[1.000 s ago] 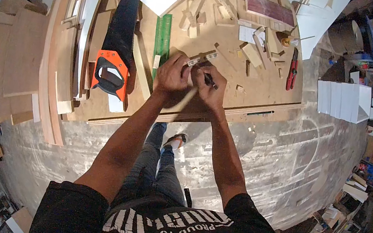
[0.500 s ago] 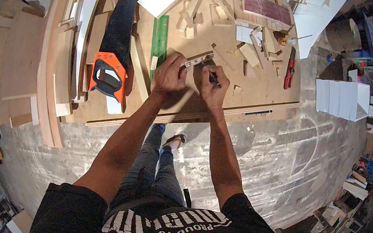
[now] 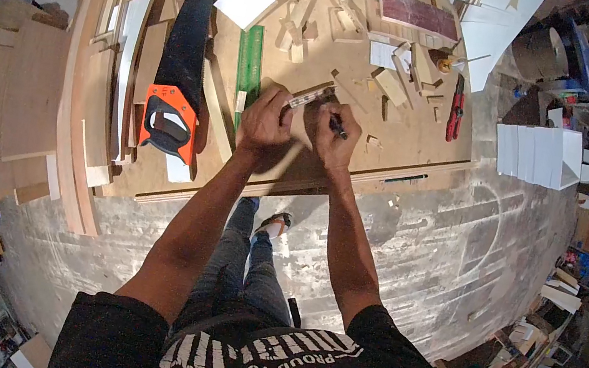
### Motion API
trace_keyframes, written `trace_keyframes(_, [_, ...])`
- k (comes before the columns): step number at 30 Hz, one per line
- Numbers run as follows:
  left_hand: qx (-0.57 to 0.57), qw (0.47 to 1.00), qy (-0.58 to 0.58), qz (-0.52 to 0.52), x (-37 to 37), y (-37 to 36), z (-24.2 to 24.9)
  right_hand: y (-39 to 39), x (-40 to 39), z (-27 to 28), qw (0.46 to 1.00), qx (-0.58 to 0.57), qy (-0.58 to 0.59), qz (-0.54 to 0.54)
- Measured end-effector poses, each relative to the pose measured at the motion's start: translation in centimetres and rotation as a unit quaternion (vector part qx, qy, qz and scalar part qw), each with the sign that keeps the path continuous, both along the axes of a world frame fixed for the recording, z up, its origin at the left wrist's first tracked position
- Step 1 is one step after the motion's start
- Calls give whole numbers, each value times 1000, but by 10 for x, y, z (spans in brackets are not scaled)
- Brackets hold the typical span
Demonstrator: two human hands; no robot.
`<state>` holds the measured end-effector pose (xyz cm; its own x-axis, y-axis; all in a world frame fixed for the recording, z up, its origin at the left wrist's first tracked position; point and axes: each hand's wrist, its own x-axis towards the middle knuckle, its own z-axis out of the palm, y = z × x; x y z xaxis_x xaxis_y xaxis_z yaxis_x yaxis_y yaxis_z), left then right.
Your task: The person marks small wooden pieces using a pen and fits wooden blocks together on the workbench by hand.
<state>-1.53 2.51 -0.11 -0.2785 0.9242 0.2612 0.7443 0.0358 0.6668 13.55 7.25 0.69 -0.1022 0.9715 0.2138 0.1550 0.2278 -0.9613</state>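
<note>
My left hand (image 3: 268, 119) pinches a short, narrow pale strip with dark marks (image 3: 310, 97), which points up and to the right. My right hand (image 3: 337, 134) is closed around a dark pen (image 3: 338, 126), close to the strip's far end. Both hands are over the front part of the wooden worktable (image 3: 283, 65). Just beyond my left hand lies a green ruler (image 3: 250, 60), with a small wood piece (image 3: 240, 101) at its near end. The pen's tip is too small to make out.
A handsaw with an orange handle (image 3: 174, 95) lies left of my hands, beside long boards (image 3: 82, 102). Wood offcuts (image 3: 391, 87), a red-and-black cutter (image 3: 456, 110) and a maroon sanding block (image 3: 418, 14) lie beyond and right. Another pen (image 3: 406, 178) rests near the front edge.
The view has shifted very slightly. Both hands keep nearly the same pose, with the strip and the pen still held.
</note>
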Motion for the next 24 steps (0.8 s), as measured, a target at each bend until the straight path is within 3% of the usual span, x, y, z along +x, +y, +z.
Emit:
trace_keyframes(2, [18,1000,24,0,1,2,-1,1,2,-2,999,23,0,38])
trace_keyframes(5, [29,999,19,-5,0,1,-2,0,-2,5,996,-45,75,-19])
trace_keyframes(8, [48,999,22,-10,-2,2,-12,5,3,-7,999,24,-39,8])
trace_keyframes(11, [-9,1000,-7,-3,0,-1,-1,3,0,7,991,-91,92,-32])
trace_keyframes(14, [20,999,29,-6,-1,1,-3,8,4,-14,999,33,-25,-8])
trace_keyframes(17, [16,999,41,-5,-1,-1,-2,14,5,-28,997,-23,56,-51])
trace_keyframes(24, [18,999,32,-5,-1,-1,-3,15,5,-12,997,-15,21,-72])
